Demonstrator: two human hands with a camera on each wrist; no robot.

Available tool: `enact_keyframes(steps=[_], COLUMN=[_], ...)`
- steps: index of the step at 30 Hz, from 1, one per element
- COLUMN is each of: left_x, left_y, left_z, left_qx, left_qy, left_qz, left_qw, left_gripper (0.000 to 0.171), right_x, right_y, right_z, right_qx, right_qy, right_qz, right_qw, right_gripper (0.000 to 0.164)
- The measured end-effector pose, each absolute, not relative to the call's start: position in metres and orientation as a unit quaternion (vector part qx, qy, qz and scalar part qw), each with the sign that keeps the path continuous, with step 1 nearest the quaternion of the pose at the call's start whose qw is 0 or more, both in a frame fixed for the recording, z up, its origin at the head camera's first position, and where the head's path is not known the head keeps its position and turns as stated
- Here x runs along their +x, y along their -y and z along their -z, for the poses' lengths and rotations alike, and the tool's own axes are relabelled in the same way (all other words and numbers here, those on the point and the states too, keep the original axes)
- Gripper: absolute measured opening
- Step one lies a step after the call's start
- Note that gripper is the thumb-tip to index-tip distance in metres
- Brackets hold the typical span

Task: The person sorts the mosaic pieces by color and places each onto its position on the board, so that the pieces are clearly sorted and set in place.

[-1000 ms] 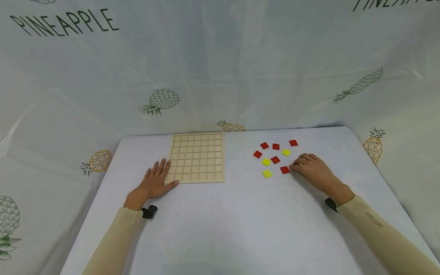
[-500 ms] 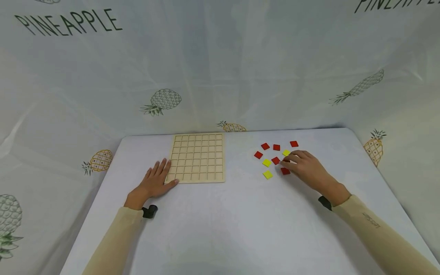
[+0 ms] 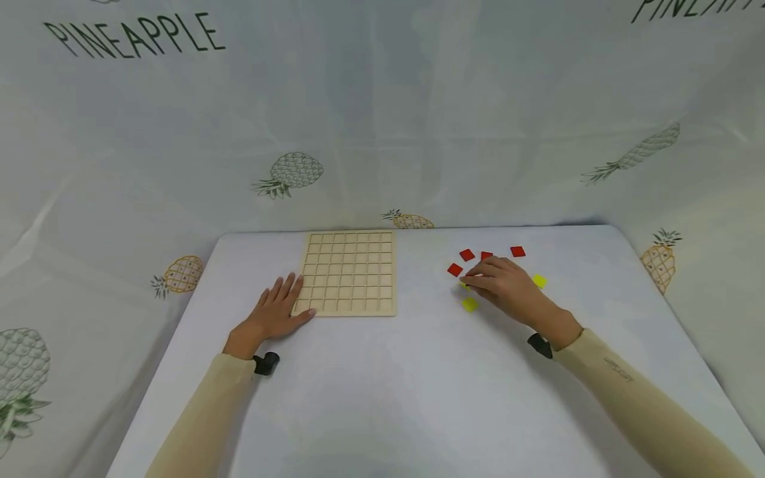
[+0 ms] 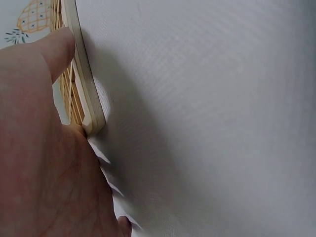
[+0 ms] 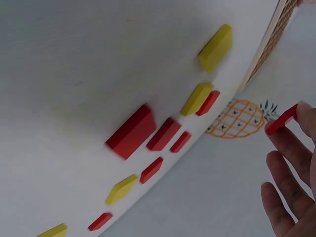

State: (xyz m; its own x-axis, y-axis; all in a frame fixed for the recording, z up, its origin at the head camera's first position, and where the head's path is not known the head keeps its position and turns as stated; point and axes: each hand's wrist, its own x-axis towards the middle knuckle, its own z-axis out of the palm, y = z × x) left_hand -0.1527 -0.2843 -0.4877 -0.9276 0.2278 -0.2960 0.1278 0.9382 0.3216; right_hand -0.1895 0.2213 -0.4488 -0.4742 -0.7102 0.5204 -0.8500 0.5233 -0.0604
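My left hand [image 3: 271,315] lies with straight fingers at the lower left corner of a wooden grid board [image 3: 351,273]. In the left wrist view its thumb touches the board's edge [image 4: 88,74]. My right hand [image 3: 507,287] is over the scattered tiles on the right. The right wrist view shows its thumb and index finger pinching a small red square tile [image 5: 282,121] above the table. Loose red tiles [image 5: 132,132] and yellow tiles [image 5: 216,48] lie below. From the head view, this hand hides some of them and the held tile is hard to make out.
Both hands are over a white table [image 3: 382,398]. A pale curtain [image 3: 382,119] with pineapple prints hangs behind and beside it. One yellow tile [image 3: 540,281] lies to the right of my right hand, and red tiles [image 3: 467,255] lie beyond it.
My right hand has moved left over the tiles, uncovering a yellow one on its right and covering others. The left hand stays at the board. The head view has shifted slightly.
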Motion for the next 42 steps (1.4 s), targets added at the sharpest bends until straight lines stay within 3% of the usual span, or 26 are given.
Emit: enact_keyframes(steps=[13, 24, 33, 42], left_x=[-0.151, -0.152, -0.152, -0.152], left_y=[0.283, 0.281, 0.280, 0.276], left_z=[0.483, 0.481, 0.480, 0.476], left_qx=[0.087, 0.080, 0.083, 0.077], left_qy=[-0.969, -0.970, -0.967, -0.967], left_qz=[-0.153, -0.144, -0.152, -0.151], left_qw=[0.174, 0.178, 0.185, 0.188], left_gripper=[0.096, 0.094, 0.098, 0.092], right_x=[-0.202, -0.210, -0.219, -0.235], right_y=[-0.171, -0.122, -0.080, -0.038], right_z=[0.450, 0.453, 0.453, 0.454], right_qx=[0.492, 0.492, 0.501, 0.489], right_qy=[0.825, 0.839, 0.835, 0.844], right_qz=[-0.186, -0.167, -0.162, -0.157], right_qw=[0.209, 0.159, 0.158, 0.152], right_gripper=[0.037, 0.029, 0.023, 0.016])
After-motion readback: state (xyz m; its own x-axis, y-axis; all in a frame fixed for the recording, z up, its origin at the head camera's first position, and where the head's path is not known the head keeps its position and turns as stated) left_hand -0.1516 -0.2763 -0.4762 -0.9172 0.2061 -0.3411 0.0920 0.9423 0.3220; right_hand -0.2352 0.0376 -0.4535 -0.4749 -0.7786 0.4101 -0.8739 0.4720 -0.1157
